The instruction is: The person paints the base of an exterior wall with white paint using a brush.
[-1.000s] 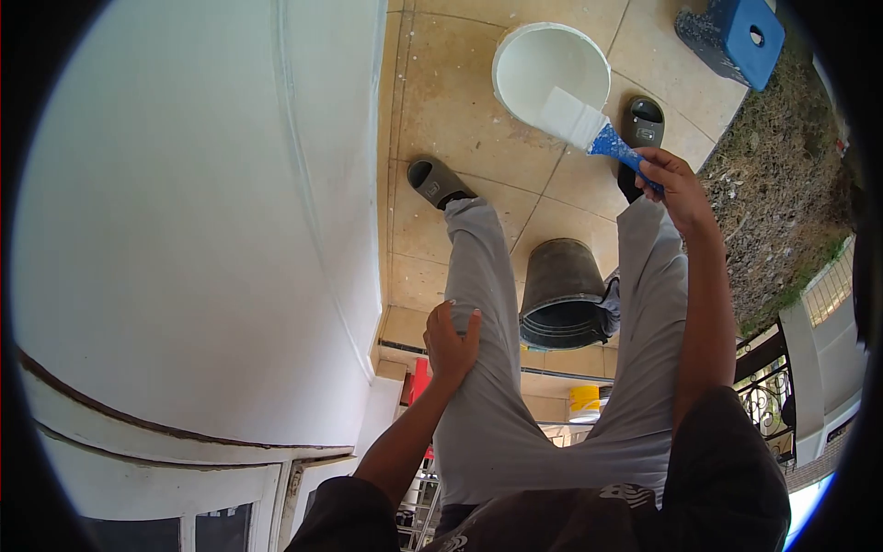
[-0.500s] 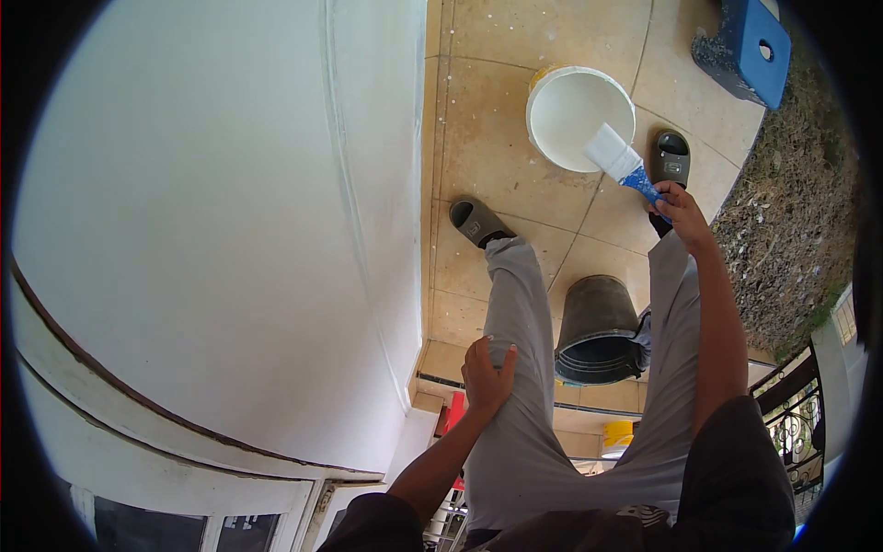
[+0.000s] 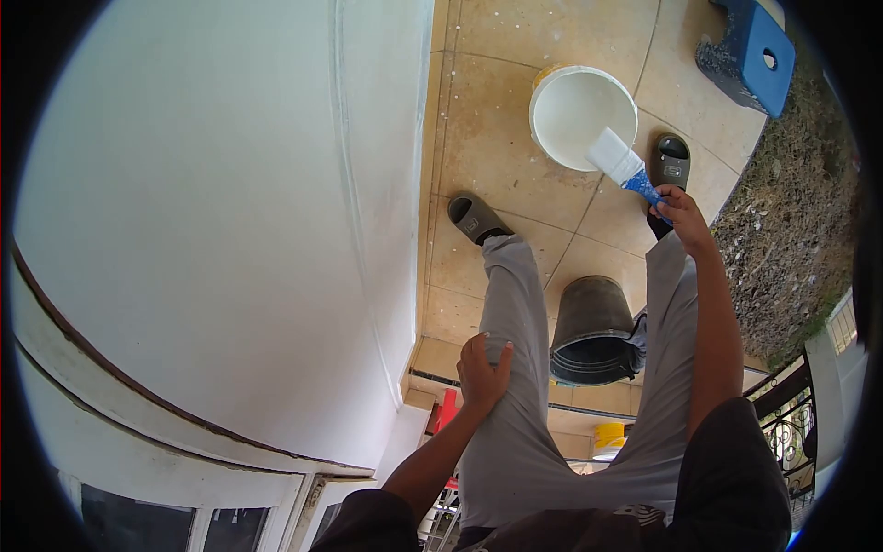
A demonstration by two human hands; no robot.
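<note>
My right hand (image 3: 680, 216) is closed round the blue handle of a paintbrush (image 3: 630, 171). White paint coats the brush's bristles, which hang over the near right rim of a white paint bucket (image 3: 570, 106). Pale paint shows inside that bucket. On my left thigh, in grey trousers, rests my left hand (image 3: 485, 372), its fingers spread and holding nothing. Between my legs a black bucket (image 3: 593, 322) lies near my left leg, its mouth facing me.
A white wall (image 3: 230, 221) runs along the left. At the top right stands a paint-spattered blue stool (image 3: 750, 60), by a strip of dry ground (image 3: 782, 221). Paint specks dot the beige tiled floor (image 3: 515, 202). A yellow-and-white container (image 3: 609, 437) is behind the black bucket.
The view has shifted slightly. The brush stays over the bucket's rim in my right hand, and my left hand remains on my thigh.
</note>
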